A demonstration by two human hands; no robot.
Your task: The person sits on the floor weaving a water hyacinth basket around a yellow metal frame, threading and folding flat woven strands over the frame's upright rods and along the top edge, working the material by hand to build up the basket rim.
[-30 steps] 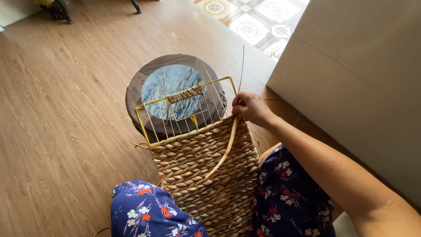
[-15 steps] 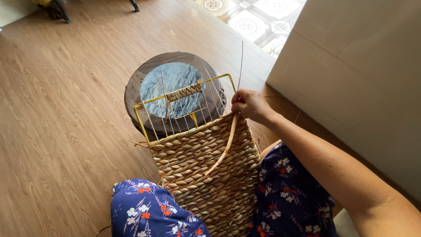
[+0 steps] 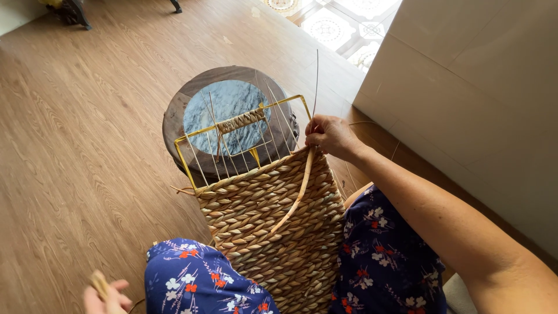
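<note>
Woven panel (image 3: 273,227): outstretched right hand (image 3: 329,135) pinches its loose strand (image 3: 296,195) at the top edge.

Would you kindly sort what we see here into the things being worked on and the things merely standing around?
In use:
- woven basket panel
- yellow wire frame it is woven onto
- loose strand lying across the weave, its top at the right hand
- small piece in the left hand

Standing around:
- round stool under the frame
- dark furniture legs at the far edge

Head cam, steep down-look, close over lap, basket (image 3: 273,227) mid-frame.
</note>
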